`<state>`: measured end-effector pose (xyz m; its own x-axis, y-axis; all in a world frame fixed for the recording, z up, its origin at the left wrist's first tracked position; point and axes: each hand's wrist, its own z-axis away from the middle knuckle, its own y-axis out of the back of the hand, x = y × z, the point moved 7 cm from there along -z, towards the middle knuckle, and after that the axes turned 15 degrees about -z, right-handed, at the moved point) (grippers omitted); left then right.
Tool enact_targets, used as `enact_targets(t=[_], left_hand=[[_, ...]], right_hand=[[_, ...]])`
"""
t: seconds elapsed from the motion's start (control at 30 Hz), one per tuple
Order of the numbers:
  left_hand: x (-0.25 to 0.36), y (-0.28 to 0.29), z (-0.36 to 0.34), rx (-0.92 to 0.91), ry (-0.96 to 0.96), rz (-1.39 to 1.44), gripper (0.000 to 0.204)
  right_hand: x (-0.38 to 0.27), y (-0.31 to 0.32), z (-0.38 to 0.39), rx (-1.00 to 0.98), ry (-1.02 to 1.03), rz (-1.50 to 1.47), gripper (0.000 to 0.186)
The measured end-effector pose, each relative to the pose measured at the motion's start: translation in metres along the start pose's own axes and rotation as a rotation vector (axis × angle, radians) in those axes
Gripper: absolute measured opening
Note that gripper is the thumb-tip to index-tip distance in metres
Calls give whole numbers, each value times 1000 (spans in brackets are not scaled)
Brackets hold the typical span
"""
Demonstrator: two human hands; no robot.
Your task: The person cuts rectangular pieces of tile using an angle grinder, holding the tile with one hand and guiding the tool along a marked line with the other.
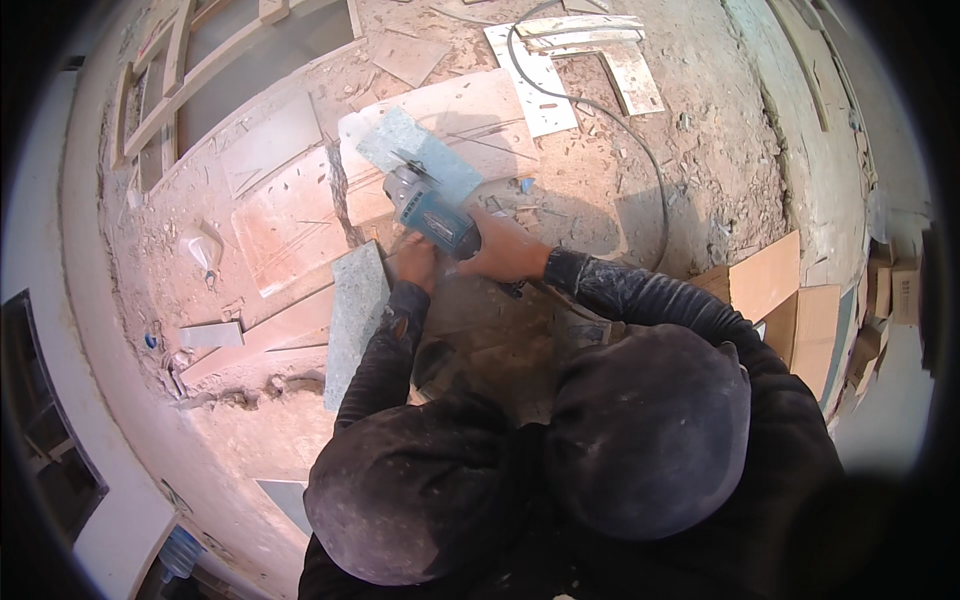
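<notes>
My right hand (495, 245) wraps round the rear body of a teal angle grinder (435, 215) with a metal head and disc. The disc lies over a grey-blue speckled tile piece (385, 140) on a pale, scored board (495, 120). My left hand (416, 262) is closed just below the grinder, left of my right hand; what its fingers grip is hidden. A long speckled tile strip (352, 335) lies beside my left forearm. My knees, in dark dusty cloth, fill the lower middle.
Wooden frames (170, 90) stand at upper left. Rubble and offcuts cover the floor, with white boards (530, 80) and a looping cable (660, 190) at upper right. A clear plastic bag (200, 250) lies at left; cardboard pieces (760, 275) are at right.
</notes>
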<state>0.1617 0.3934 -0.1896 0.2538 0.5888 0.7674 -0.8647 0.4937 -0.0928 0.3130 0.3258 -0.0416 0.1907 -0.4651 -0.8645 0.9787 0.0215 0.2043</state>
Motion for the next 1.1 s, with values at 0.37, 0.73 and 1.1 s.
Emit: enact_targets(t=[0.37, 0.73, 1.1], left_hand=[[-17, 16, -11, -26, -83, 21, 17], [0, 1, 2, -54, -5, -49, 13], [-5, 3, 0, -74, 60, -30, 16]], right_hand=[[-8, -16, -13, 82, -27, -86, 75], [-7, 1, -51, 19, 64, -111, 83], [2, 19, 18, 7, -41, 8, 83]])
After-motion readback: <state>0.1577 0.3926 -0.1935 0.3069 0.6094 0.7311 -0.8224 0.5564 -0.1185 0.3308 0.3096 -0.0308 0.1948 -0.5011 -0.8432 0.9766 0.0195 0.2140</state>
